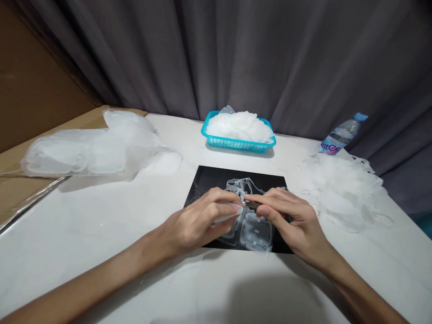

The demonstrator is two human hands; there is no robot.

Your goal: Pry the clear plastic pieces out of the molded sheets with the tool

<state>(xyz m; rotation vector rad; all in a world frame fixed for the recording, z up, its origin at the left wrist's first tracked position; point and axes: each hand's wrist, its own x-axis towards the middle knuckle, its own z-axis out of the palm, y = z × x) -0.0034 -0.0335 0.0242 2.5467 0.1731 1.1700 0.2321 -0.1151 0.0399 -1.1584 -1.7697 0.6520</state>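
Observation:
My left hand [205, 216] is closed round a translucent white plastic piece [224, 215], its edge turned toward the right hand. In my right hand [292, 218] is a small knife [251, 204], narrow and dark, pinched between thumb and fingers; its tip meets the piece's right edge. Both hands are over a black mat [211, 177]. Below them lies a flat clear molded piece [256, 234], rounded with small holes and slots, beside another partly hidden by my left hand. Thin curled trimmings [240, 184] lie on the mat just beyond my fingers.
A turquoise basket [236, 145] heaped with white translucent pieces stands at the back. To the left is a plastic bag of pieces [94, 148] near cardboard [40, 76]. At right, a pile of trimmings [344, 189] lies before a tilted water bottle [342, 135]. A grey curtain [236, 54] hangs behind.

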